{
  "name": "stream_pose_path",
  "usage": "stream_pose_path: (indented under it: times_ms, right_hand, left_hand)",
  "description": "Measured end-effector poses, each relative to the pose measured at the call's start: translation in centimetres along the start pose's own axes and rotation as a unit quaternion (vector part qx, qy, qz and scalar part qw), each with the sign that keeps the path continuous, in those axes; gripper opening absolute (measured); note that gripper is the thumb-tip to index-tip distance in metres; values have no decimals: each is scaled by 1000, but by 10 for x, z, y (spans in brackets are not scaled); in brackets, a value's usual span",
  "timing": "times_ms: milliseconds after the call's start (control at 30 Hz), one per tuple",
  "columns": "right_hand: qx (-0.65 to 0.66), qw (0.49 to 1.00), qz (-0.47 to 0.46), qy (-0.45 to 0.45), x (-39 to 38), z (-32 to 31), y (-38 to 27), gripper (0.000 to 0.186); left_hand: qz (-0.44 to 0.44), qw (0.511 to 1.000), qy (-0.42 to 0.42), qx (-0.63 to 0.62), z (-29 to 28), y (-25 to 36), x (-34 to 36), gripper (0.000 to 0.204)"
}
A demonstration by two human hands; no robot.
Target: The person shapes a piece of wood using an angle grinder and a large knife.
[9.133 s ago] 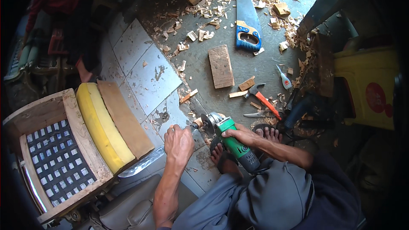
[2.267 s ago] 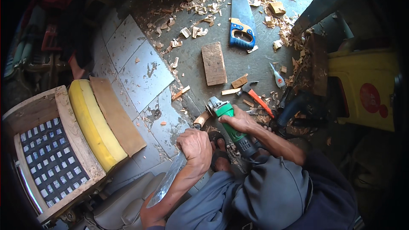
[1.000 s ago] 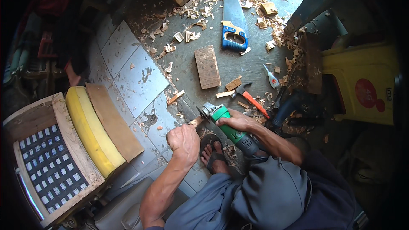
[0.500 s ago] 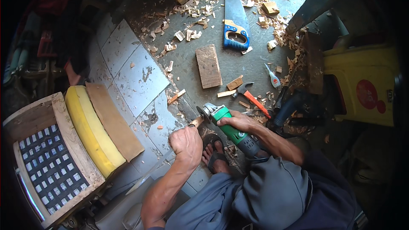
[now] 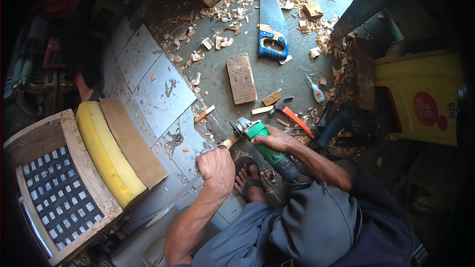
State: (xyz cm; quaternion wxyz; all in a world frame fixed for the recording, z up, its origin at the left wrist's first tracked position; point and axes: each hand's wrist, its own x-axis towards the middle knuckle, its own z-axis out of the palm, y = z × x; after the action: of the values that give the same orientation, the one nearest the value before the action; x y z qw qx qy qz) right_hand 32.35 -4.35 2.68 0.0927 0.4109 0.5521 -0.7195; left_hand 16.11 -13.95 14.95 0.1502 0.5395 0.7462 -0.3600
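My left hand (image 5: 215, 168) is closed round a tool with a pale wooden piece (image 5: 229, 142) at its near end to the grinder; a metal blade is mostly hidden behind my forearm. My right hand (image 5: 274, 138) grips a green angle grinder (image 5: 267, 148), whose disc (image 5: 237, 128) is at the wooden piece; whether they touch I cannot tell. My sandalled foot (image 5: 247, 178) is below the hands. Just beyond the grinder lie an orange-handled hammer (image 5: 297, 117), small wood offcuts (image 5: 272, 97), a wooden block (image 5: 241, 77) and a white-handled pointed tool (image 5: 316, 89).
A blue-handled saw (image 5: 272, 39) lies among wood shavings (image 5: 227, 10). A wooden seat frame (image 5: 69, 148) with yellow foam (image 5: 109, 153) and brown board (image 5: 136, 143) stands left. A yellow container (image 5: 420, 74) and dark power tool (image 5: 334, 123) are right. Another person's foot (image 5: 85, 91) shows upper left.
Since the older frames, my left hand has shifted and turned, carrying the blade from lying along my forearm to mostly out of sight. Over the last second both hands have barely moved.
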Motion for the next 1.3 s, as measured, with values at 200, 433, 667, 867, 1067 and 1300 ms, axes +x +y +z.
stream_pose_path:
  times_ms: [200, 433, 667, 867, 1067, 1300]
  right_hand:
    - [-30, 999, -9, 1, 1, 3, 11, 82]
    - [15, 1000, 4, -23, -6, -1, 7, 83]
    - [4, 1000, 8, -24, -9, 1, 6, 78]
    - [28, 999, 21, -32, -15, -1, 1, 76]
    - [38, 998, 22, -34, -13, 0, -1, 74]
    - [35, 999, 10, -25, -10, 2, -1, 72]
  left_hand:
    - [15, 999, 24, -16, -6, -4, 4, 18]
    - [23, 999, 22, -44, -5, -14, 16, 19]
    - [28, 997, -35, -63, -15, -25, 22, 17]
    - [33, 997, -42, -60, -12, -33, 31, 17]
    - [31, 997, -39, -59, -13, -32, 30, 17]
    - [32, 998, 18, -44, -6, -24, 20, 17]
